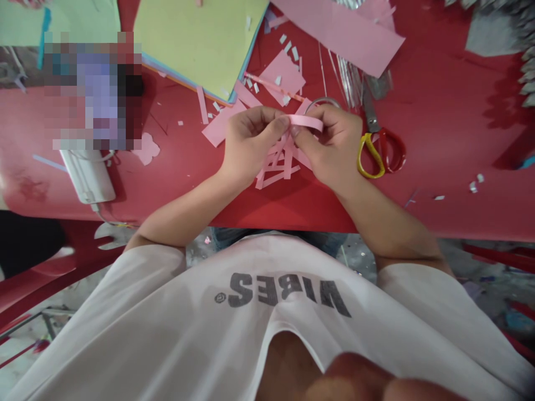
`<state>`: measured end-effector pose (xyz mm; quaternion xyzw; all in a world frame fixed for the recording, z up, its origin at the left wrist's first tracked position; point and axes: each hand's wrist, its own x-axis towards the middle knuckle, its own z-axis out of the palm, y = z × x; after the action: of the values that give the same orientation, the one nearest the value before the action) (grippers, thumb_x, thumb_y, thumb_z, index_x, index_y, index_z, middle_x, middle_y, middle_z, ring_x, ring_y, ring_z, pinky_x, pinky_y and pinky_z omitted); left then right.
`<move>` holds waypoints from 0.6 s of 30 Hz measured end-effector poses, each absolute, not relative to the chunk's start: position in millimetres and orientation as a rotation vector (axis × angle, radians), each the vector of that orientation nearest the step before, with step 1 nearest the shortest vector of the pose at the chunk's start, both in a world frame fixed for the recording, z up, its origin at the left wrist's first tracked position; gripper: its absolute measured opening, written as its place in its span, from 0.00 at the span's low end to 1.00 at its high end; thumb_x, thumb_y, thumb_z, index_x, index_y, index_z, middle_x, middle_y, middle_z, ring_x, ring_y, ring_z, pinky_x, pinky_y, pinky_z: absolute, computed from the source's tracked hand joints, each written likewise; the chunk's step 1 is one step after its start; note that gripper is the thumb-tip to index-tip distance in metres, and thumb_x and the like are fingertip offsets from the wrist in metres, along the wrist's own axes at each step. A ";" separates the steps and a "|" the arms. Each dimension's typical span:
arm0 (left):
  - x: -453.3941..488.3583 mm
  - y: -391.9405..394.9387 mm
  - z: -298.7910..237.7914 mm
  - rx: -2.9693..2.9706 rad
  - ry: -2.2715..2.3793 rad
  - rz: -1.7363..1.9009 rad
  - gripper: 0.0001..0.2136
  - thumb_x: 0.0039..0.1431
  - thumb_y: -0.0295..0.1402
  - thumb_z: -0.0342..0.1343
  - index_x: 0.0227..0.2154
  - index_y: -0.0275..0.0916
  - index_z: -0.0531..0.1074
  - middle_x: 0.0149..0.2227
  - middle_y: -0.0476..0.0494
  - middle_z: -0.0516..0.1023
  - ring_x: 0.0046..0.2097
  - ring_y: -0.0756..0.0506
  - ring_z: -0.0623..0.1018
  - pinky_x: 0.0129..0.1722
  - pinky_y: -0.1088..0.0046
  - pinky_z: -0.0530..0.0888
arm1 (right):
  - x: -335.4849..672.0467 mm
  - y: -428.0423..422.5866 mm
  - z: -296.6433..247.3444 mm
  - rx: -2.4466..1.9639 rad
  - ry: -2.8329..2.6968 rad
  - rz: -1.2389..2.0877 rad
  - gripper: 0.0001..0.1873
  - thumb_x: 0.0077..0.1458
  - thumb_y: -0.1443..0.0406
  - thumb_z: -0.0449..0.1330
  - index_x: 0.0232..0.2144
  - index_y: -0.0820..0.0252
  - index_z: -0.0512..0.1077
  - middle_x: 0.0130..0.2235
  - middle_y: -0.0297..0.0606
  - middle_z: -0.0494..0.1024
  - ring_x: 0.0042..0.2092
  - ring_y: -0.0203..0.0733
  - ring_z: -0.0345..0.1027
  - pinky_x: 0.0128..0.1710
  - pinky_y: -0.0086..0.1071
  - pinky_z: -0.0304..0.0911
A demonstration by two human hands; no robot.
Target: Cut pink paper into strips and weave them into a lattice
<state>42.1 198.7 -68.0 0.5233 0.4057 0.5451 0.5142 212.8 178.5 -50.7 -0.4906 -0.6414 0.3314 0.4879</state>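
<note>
My left hand (pixel 251 142) and my right hand (pixel 330 146) meet above the red table (pixel 438 111), pinching a narrow pink paper strip (pixel 307 122) between thumbs and fingers. The strip looks slightly curved. Under my hands lies a loose pile of pink paper strips (pixel 278 167), partly hidden by them. A ring of silvery metal or tape (pixel 321 102) shows just beyond my right hand. Scissors with yellow and red handles (pixel 380 153) lie to its right, with the handles nearest my hand.
A stack of coloured paper with a green top sheet (pixel 196 44) and a large pink sheet (pixel 346 28) lie at the far edge. Silver strips (pixel 346 78), paper scraps and a white plastic device (pixel 87 175) are on the table. A pixelated patch (pixel 92 92) hides the far left.
</note>
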 end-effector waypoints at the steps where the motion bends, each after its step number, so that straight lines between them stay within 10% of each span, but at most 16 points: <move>1: 42.6 198.3 -66.9 1.261 0.966 1.319 0.15 0.67 0.46 0.67 0.30 0.41 0.79 0.26 0.53 0.74 0.28 0.54 0.78 0.27 0.78 0.74 | 212.5 178.7 -51.7 -1.198 -1.568 0.797 0.14 0.66 0.49 0.68 0.33 0.47 0.74 0.30 0.34 0.74 0.33 0.46 0.68 0.36 0.47 0.70; 11: 42.2 198.2 -63.3 1.289 1.004 1.356 0.17 0.66 0.47 0.68 0.28 0.40 0.77 0.24 0.53 0.71 0.26 0.55 0.73 0.26 0.78 0.70 | 224.1 183.5 -39.7 -1.068 -1.597 0.838 0.20 0.62 0.39 0.65 0.45 0.41 0.77 0.44 0.37 0.82 0.45 0.52 0.77 0.44 0.49 0.74; 18: 41.7 195.9 -60.2 1.471 1.021 1.380 0.18 0.68 0.48 0.66 0.29 0.39 0.75 0.26 0.53 0.71 0.27 0.55 0.72 0.27 0.77 0.68 | 234.4 188.7 -27.1 -1.092 -1.705 0.823 0.12 0.63 0.47 0.69 0.35 0.43 0.79 0.36 0.35 0.83 0.39 0.50 0.76 0.42 0.48 0.73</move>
<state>41.7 195.9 -60.2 0.5885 0.4085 0.5523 0.4263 234.4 188.7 -27.1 -0.4437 -0.6926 0.3345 0.4600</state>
